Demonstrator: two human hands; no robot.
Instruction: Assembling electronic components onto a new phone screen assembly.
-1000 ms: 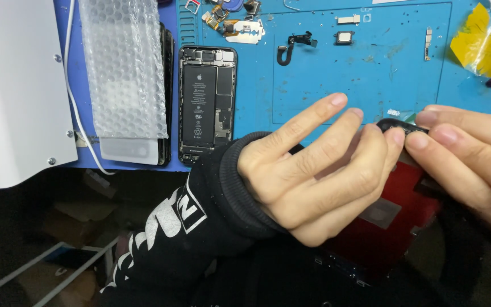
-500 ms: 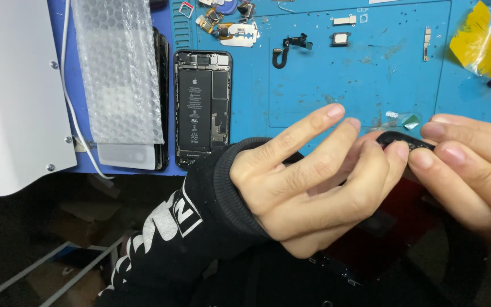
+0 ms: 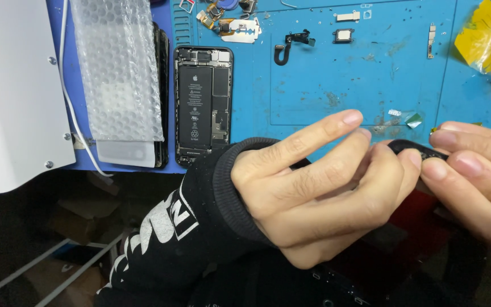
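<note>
My left hand (image 3: 325, 193) fills the middle of the view, raised above the near edge of the blue work mat (image 3: 370, 85), fingers bent round and closed on the left end of a thin black strip (image 3: 416, 150); my right hand (image 3: 473, 176) comes in from the right edge, and its fingertips pinch the strip's other end. So both hands are closed on the one part, which hangs between them off the mat, its long axis running left to right and dipping slightly toward the right hand. The right hand's fingertips sit nearest the exposed stretch, while the left hand covers most of the rest. Behind my left wrist, toward the mat's left side, an opened phone (image 3: 203, 102) lies face down with its battery showing, long axis pointing away from me, well apart from the strip. Left of it a sheet of bubble wrap (image 3: 117, 68) covers a dark slab, next to a white casing (image 3: 12, 91) at the far left. Small loose parts sit along the mat's far edge: a flex cable (image 3: 291, 45), a small square module (image 3: 343, 36). A yellow scrap (image 3: 487, 42) lies at the far right corner. How long the strip really is I cannot tell; my own fingers hide its left end, and something dark red beneath my hands is blurred.
</note>
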